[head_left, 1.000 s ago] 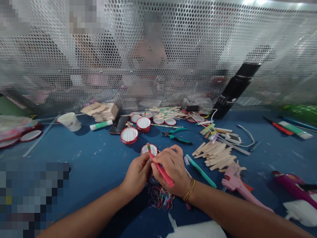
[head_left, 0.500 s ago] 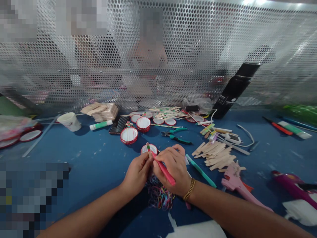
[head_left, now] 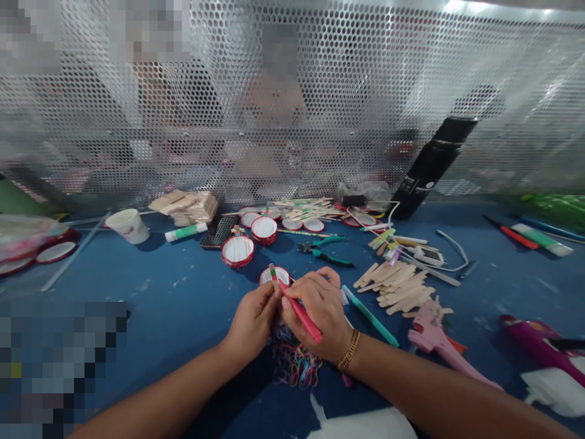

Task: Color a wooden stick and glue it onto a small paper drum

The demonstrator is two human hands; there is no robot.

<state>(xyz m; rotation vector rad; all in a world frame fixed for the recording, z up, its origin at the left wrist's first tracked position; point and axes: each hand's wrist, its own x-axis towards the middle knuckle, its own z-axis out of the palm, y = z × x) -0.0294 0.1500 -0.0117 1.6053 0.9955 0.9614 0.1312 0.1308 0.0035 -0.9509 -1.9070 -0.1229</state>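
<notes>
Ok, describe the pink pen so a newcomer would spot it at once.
Look over the near middle of the blue table. There the right hand grips the pen aslant, one end by the stick in the left hand. It is pink and held, while the teal pen to its right lies loose.

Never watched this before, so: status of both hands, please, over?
Left hand: grip on striped stick. Right hand: pink pen, tip near stick. Colourful bands heaped nearby, not blocking the pen.
</notes>
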